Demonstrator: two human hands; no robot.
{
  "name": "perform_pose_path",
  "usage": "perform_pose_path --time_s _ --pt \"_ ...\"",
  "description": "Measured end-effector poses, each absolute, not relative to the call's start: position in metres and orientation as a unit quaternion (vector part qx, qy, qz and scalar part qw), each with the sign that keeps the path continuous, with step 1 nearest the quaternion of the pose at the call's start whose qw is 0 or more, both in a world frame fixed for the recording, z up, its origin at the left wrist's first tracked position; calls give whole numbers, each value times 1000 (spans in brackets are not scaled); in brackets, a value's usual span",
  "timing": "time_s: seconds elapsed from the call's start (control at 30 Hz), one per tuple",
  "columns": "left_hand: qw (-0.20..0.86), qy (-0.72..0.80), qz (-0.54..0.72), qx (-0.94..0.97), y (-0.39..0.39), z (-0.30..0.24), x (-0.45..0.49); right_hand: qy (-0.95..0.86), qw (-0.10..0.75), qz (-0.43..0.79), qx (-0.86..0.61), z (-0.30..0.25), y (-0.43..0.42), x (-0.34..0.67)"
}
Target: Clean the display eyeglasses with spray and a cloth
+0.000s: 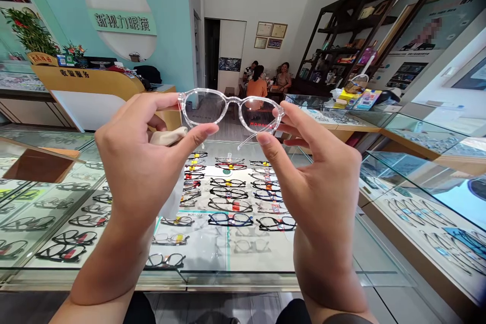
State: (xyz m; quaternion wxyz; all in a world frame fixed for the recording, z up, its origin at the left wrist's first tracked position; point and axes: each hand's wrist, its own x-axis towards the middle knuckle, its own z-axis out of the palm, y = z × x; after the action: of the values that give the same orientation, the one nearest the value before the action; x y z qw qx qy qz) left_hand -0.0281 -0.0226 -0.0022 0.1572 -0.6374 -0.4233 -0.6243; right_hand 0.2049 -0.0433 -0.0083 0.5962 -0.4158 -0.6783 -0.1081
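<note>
I hold the glasses (232, 98) up in front of me with both hands, above the display case (212, 277), the front facing level and the clear arms slanting inward below the rims. My left hand (142, 159) is closed to a narrow pinch at the left end: the forefinger lies against the corner of the rim, and the thumb reaches across to the lower edge of the left lens. A pale cloth (169, 136) is tucked in that same hand, its loose end hanging down beside the wrist. My right hand (322, 172) pinches the other end, forefinger at the hinge and thumb below by the arm, with the remaining fingers loosely curled behind. Red lettering shows at the right lens; part of it is too small to read. Under the glass, rows of frames (230, 219) lie between my forearms and off to the left.
</note>
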Motion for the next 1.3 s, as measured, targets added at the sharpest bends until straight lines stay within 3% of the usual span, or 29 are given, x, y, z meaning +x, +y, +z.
perform_pose_path --time_s 1.3 --pt "117 -416 -629 -646 -23 -3 -29 -678 591 -103 -425 -5 -49 206"
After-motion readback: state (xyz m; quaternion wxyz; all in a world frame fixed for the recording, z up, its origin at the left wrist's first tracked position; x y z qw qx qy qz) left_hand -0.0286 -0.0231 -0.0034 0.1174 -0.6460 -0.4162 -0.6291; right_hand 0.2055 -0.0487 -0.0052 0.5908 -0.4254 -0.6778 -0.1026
